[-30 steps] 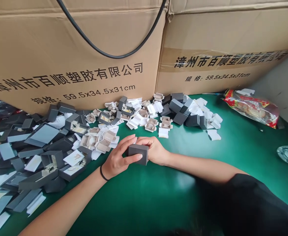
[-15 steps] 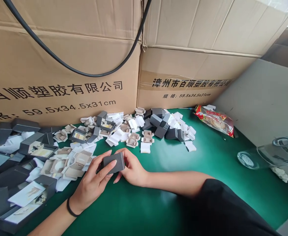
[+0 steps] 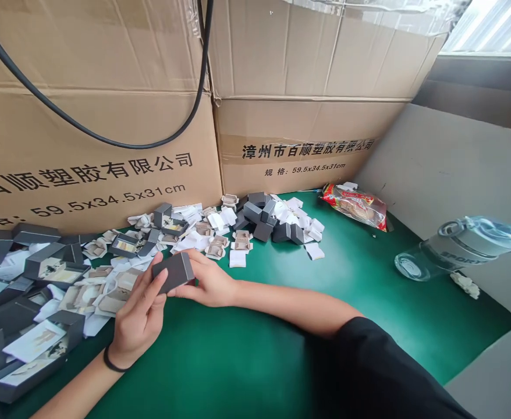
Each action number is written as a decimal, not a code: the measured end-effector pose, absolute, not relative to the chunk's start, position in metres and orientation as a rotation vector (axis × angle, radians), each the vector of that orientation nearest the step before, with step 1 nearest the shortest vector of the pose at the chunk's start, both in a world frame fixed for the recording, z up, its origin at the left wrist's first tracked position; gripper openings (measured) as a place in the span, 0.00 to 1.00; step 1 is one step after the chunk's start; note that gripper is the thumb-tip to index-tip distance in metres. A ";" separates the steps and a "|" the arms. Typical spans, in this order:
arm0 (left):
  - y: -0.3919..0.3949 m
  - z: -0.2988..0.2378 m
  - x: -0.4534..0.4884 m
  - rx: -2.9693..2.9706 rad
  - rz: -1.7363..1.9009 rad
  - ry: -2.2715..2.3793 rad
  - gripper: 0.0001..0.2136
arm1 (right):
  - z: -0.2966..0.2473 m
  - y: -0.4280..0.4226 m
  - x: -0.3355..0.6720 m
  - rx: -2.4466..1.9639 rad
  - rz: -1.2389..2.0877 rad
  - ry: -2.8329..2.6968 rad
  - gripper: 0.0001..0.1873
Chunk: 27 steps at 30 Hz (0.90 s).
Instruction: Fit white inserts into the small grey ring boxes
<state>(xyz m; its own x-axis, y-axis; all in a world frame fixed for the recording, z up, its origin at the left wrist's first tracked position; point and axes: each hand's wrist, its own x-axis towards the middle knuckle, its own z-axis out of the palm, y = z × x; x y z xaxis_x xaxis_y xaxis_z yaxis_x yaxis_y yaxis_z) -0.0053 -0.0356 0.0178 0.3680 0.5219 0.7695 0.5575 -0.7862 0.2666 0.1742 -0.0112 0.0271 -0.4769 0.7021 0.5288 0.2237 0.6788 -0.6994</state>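
A small dark grey box (image 3: pixel 173 272) is held between both my hands, just above the green table (image 3: pixel 247 361). My left hand (image 3: pixel 137 317) grips it from below and the left, fingers curled against its side. My right hand (image 3: pixel 209 282) holds its right end, fingers wrapped behind it. A black band circles my left wrist. Directly behind the box lies a heap of beige and white inserts (image 3: pixel 107 291).
Large cardboard cartons (image 3: pixel 107 134) wall off the back, a black cable (image 3: pixel 107 139) hanging across them. Grey boxes and lids pile up at the left (image 3: pixel 32 279) and rear centre (image 3: pixel 268 224). A red snack bag (image 3: pixel 355 206) and a clear bottle (image 3: pixel 456 247) lie at the right.
The view has swung right and up, so the hands sit further left in frame. The box has tilted, its right end now raised. The bottle has come fully into view.
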 end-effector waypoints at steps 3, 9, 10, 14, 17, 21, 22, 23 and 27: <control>-0.024 0.031 0.010 -2.546 -1.451 -1.084 0.26 | 0.045 0.004 0.187 -0.713 0.602 -2.111 0.08; 0.022 0.076 0.083 -2.499 -1.500 -1.083 0.19 | 0.088 0.042 0.239 -1.107 0.288 -1.890 0.11; 0.031 0.081 0.099 -2.534 -1.531 -1.083 0.20 | 0.093 0.049 0.254 -1.159 0.242 -1.864 0.13; 0.068 0.088 0.157 -2.676 -1.579 -0.991 0.21 | 0.105 0.067 0.315 -1.418 0.064 -1.792 0.17; 0.094 0.083 0.188 -2.685 -1.521 -0.974 0.18 | 0.102 0.071 0.349 -1.721 -0.092 -1.748 0.19; 0.120 0.075 0.211 -2.790 -1.282 -1.189 0.18 | 0.092 0.073 0.367 -2.039 -0.121 -1.859 0.26; 0.123 0.074 0.214 -2.850 -1.186 -1.260 0.18 | 0.090 0.073 0.370 -2.089 -0.046 -1.928 0.29; 0.125 0.073 0.216 -2.901 -1.098 -1.328 0.18 | 0.088 0.074 0.371 -2.114 0.054 -2.014 0.31; 0.114 0.073 0.210 -2.948 -1.015 -1.424 0.21 | 0.091 0.072 0.378 -2.096 0.296 -2.250 0.39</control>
<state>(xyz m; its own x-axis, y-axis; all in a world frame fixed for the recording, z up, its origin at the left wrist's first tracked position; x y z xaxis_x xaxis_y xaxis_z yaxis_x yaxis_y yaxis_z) 0.2104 0.1136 0.0732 0.4899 0.7838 0.3816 0.6166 -0.6210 0.4839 0.3779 0.0719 0.0913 -0.0785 0.9927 -0.0917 0.9826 0.0615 -0.1754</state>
